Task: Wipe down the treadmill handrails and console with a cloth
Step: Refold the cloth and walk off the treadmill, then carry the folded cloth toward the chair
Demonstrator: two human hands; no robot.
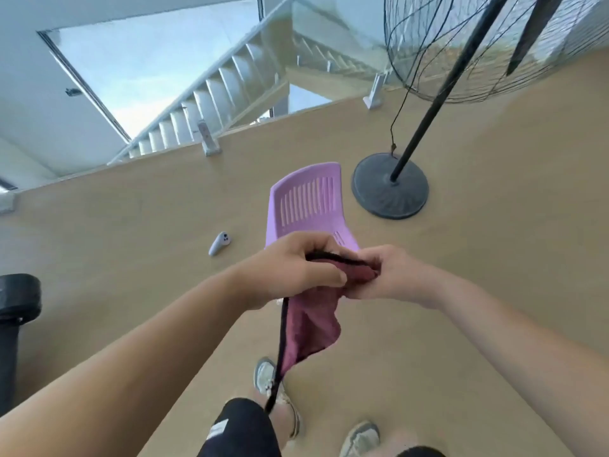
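Note:
A maroon cloth (313, 324) with a black trimmed edge hangs in front of me at mid-frame. My left hand (296, 268) and my right hand (389, 275) both pinch its top edge, close together, and the rest of the cloth droops toward my feet. A black rounded part (19, 298) on a dark post at the far left edge could belong to the treadmill; I cannot tell. No handrail or console is clearly in view.
A purple plastic chair (309, 202) stands just beyond my hands. A standing fan's round base (389, 189), pole and wire cage are at the right. A white controller (220, 243) lies on the tan floor. A glass-railed stairwell (204, 103) opens ahead.

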